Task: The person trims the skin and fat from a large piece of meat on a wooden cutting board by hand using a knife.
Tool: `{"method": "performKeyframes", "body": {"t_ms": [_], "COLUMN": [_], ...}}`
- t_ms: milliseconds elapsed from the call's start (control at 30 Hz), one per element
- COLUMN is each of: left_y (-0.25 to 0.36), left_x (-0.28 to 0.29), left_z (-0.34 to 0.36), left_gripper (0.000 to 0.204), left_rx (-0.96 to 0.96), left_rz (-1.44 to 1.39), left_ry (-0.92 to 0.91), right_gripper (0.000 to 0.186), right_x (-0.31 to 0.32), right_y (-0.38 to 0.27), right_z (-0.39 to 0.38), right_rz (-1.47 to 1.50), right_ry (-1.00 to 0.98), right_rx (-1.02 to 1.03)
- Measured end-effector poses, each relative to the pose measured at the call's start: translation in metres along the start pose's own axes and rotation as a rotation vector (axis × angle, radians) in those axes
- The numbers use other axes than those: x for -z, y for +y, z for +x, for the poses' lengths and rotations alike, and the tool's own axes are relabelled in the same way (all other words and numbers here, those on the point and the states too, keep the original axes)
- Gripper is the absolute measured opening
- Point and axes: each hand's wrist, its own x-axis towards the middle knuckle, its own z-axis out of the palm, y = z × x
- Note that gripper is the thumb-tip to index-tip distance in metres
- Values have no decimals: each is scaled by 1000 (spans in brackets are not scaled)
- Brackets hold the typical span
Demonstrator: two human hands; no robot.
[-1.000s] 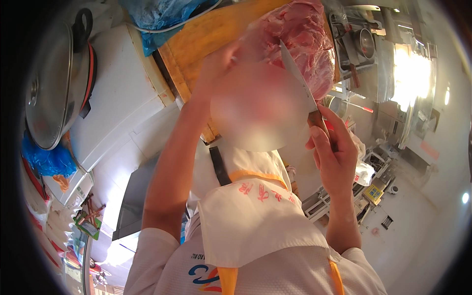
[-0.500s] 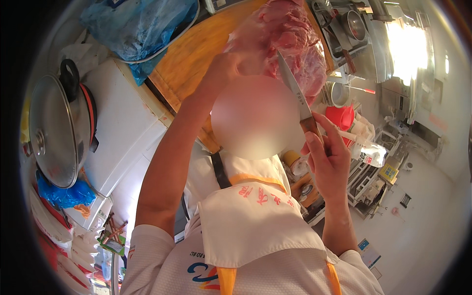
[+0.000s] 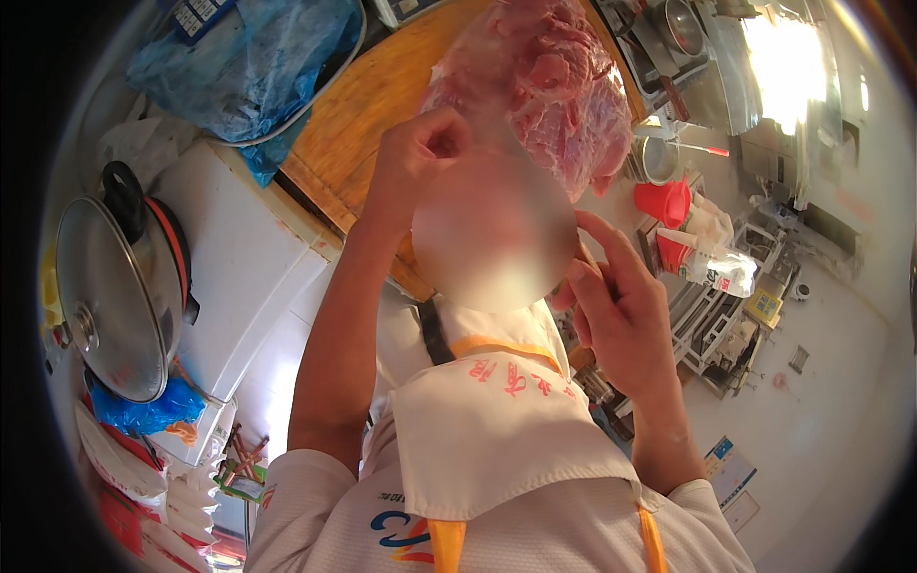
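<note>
A large piece of raw pink meat (image 3: 554, 95) lies on the wooden cutting board (image 3: 339, 124). My left hand (image 3: 420, 162) is closed, fingers curled at the meat's lower left edge; a blurred round patch hides what it grips. My right hand (image 3: 616, 301) is closed on the knife's wooden handle (image 3: 586, 256), right of that patch. The blade is hidden in the blur, so I cannot tell what it touches.
A blue plastic bag (image 3: 239, 76) lies beyond the board. A lidded pan (image 3: 124, 286) stands at left on a white surface (image 3: 239, 267). Steel bowls (image 3: 680, 29), a red container (image 3: 659, 201) and metal kitchen equipment (image 3: 707, 334) line the right.
My right hand and knife have moved lower and slightly left, the blade now lost in the blur. My left hand has shifted a little left. The view has shifted, showing more blue bag.
</note>
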Motion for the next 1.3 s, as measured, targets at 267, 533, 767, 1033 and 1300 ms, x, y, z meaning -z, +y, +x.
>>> {"method": "performKeyframes", "body": {"t_ms": [267,533,767,1033,1300], "left_y": [-4,3,0,-7,-8], "left_x": [6,8,13,26,27], "left_z": [5,3,-1,-5,-21], "left_gripper": [12,12,10,11,12], "left_rx": [-17,30,87,141,178], "left_rz": [-43,-53,-250,-297,-317], "left_ry": [-46,-49,-70,-17,3], "right_gripper": [42,41,37,38,38], "right_x": [-23,-51,-56,-66,-60], "right_y": [-18,-31,-34,-38,-46], "right_z": [-9,4,-5,-5,-6], "right_rz": [-256,-373,-402,-467,-513], "right_ry": [31,64,102,82,53], "right_rx": [109,198,211,211,163]}}
